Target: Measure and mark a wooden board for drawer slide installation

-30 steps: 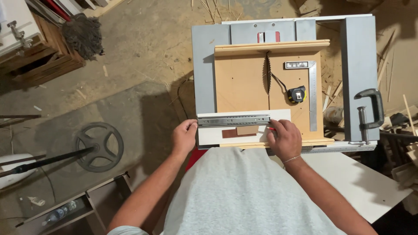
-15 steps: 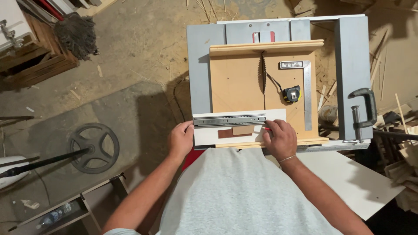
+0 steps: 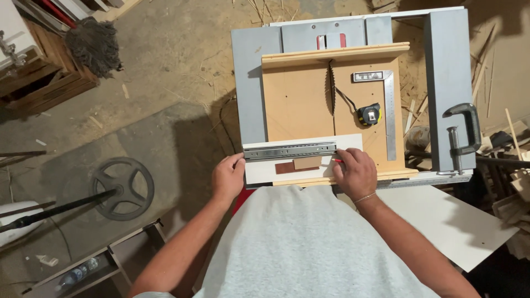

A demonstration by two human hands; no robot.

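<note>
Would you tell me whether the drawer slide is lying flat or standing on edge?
Flat: the drawer slide lies broadside along the white board, steadied by the left hand.

The left half of the brown sled board (image 3: 295,102) lies bare — open room for a hand between the far wooden fence (image 3: 335,55) and the metal drawer slide (image 3: 290,150). Down the middle the saw blade (image 3: 332,88) stands up through its slot. Right of it, the tape measure (image 3: 370,115) and steel square (image 3: 388,110) crowd the board — only narrow gaps between. At the worktop's right edge a clamp (image 3: 462,129) juts up.
</note>
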